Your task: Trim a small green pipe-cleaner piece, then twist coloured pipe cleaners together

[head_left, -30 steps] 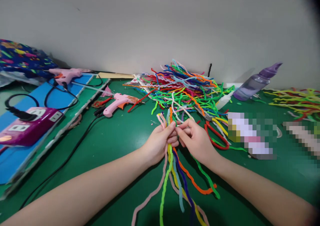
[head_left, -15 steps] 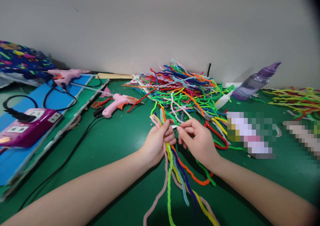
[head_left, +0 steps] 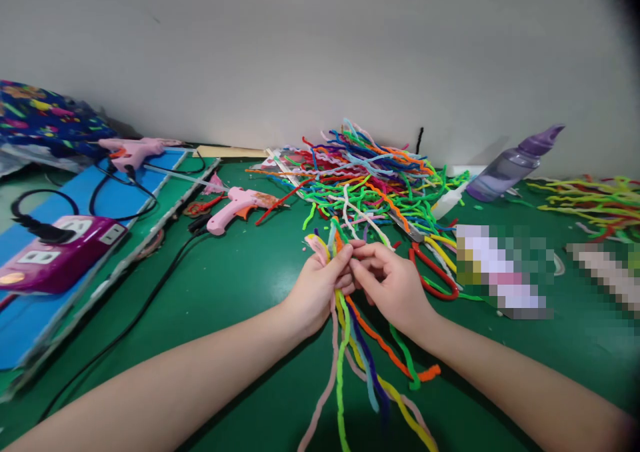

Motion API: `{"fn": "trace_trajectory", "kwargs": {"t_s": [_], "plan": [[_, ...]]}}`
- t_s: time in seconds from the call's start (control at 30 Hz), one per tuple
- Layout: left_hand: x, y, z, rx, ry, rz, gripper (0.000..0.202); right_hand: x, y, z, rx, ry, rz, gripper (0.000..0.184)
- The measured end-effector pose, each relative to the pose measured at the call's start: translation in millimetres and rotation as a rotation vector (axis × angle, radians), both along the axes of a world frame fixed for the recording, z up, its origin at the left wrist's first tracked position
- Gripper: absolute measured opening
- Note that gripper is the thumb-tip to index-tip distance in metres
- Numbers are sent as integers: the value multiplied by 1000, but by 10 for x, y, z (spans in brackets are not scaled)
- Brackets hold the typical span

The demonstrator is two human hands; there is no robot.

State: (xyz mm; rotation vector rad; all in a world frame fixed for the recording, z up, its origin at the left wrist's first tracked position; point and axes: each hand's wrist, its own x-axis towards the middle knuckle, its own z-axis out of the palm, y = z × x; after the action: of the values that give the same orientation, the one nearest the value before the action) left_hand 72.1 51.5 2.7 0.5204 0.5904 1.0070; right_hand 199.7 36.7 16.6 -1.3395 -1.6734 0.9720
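Note:
My left hand (head_left: 320, 285) is closed around a bunch of coloured pipe cleaners (head_left: 357, 352), whose short ends stick up past my fingers while the long ends trail down over the green table (head_left: 225, 285). My right hand (head_left: 390, 282) is pressed against the left one, fingers pinched on the same bunch near its top. Behind both hands lies a big tangled heap of pipe cleaners (head_left: 370, 179) in many colours.
A pink glue gun (head_left: 237, 205) lies left of the heap, a second one (head_left: 133, 151) on a blue board (head_left: 30, 312) with a purple power strip (head_left: 55, 252) and black cables. Red-handled scissors (head_left: 430, 265), a purple bottle (head_left: 510, 165) and more pipe cleaners (head_left: 595, 202) lie to the right.
My hands have closed together again on the bunch. The tips above my left hand are bent over and shorter, and the trailing ends have shifted slightly.

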Motion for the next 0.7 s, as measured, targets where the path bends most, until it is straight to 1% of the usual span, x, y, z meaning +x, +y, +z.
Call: {"fn": "trace_trajectory", "kwargs": {"t_s": [0.1,0.13,0.23,0.4,0.5,0.57,0.7], "plan": [[-21,29,13,-51,-26,98,22,1,0,-25,25,-29,-18,23],[-31,40,16,-56,-43,123,22,5,3,-36,16,-29,-21,23],[-66,70,24,-58,-82,174,19,25,21,-62,-21,-26,-5,14],[-99,90,54,-151,-18,204,17,49,50,-62,6,-113,5,10],[-96,96,67,-132,-54,202,12,52,60,-49,17,-158,16,11],[-97,102,66,-125,-90,170,10,49,65,-40,-63,-110,61,15],[-112,107,44,-131,-121,127,8,36,73,-30,-357,106,185,21]]}}
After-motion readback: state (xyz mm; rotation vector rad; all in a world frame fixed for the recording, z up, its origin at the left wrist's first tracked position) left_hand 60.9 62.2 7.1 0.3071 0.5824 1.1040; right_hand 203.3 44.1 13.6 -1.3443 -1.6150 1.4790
